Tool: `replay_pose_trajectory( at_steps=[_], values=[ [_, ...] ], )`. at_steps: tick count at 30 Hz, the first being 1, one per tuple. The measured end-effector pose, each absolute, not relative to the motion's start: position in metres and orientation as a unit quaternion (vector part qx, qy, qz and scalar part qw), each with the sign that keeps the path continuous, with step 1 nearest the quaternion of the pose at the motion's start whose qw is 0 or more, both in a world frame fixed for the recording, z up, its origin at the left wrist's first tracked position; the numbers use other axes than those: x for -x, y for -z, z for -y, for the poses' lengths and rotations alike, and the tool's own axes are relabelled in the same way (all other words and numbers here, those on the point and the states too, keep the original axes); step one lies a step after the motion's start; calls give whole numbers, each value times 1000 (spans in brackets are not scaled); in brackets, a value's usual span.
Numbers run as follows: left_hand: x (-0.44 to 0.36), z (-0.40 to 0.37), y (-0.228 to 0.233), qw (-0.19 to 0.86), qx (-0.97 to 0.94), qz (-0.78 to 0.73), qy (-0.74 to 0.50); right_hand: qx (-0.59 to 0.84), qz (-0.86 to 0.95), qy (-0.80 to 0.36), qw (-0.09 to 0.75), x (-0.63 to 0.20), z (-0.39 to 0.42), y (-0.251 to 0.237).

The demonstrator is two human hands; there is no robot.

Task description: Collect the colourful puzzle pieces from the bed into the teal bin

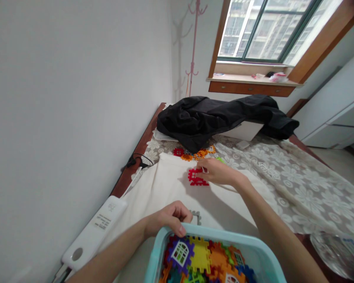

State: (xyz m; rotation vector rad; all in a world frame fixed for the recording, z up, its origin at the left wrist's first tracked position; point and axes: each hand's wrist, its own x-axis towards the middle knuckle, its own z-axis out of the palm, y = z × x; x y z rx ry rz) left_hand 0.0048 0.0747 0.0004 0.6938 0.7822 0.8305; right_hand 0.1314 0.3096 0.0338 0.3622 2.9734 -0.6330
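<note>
My left hand (173,218) is closed on the far rim of a light blue plastic tub (238,235), its thumb over the edge. Inside the tub lie several toothed interlocking building pieces, among them a purple one (189,262) with a white window and a yellow one (200,254). Farther out, my right hand (218,171) pinches red toothed building pieces (194,177) low over the white cloth; a bit of white shows by the fingers. A grey square-frame piece (198,217) sits just beyond the tub, beside my left knuckles and partly hidden.
Orange and red pieces (187,157) lie past the white cloth (165,184), near a black garment (194,122) draped over a white box (244,130). A white power device (94,228) lies by the left wall. A clear plastic-wrapped item (336,251) is at right.
</note>
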Motion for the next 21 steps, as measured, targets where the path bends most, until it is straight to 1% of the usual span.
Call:
replay_pose_trajectory(
  at_steps=[3,9,12,15,19,21],
  values=[
    [-5,-74,1,785,-322,-363,-386,-154,-960,211,101,-136,-308,-32],
    [-4,-75,0,786,-326,-362,-382,-172,-965,159,119,-135,-290,-23],
    [-3,-75,-3,789,-332,-362,-370,-173,-964,160,120,-135,-287,-27],
    [-2,-74,-5,794,-336,-358,-359,-145,-956,209,149,-138,-286,-39],
    [-1,-73,-6,800,-341,-357,-342,-34,-911,336,235,-141,-270,-53],
    [0,-74,-6,800,-346,-355,-339,12,-898,344,272,-138,-255,-52]
  ],
)
